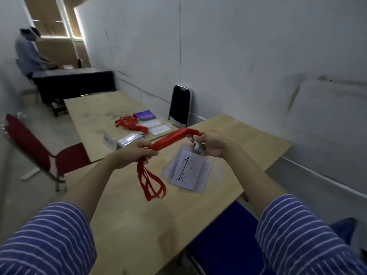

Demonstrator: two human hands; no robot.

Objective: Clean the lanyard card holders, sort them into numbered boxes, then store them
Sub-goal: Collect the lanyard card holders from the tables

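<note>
Both hands hold a bundle of red fabric lanyard straps [174, 138] stretched between them above the near wooden tabletop [139, 225]. The left hand [132, 155] has its grip closed round the straps, whose loose loops hang below it. The right hand [211, 142] grips the other end, and clear plastic card holders [187, 171] hang beneath it, the front one showing a white paper marked "1". On the far tabletop [89, 108] lie more red lanyards [129, 124], a stack of clear holders [129, 138], a white card marked "2" [160, 129] and a purple cloth [144, 114]. A black folding chair [180, 104] stands by the wall.
</note>
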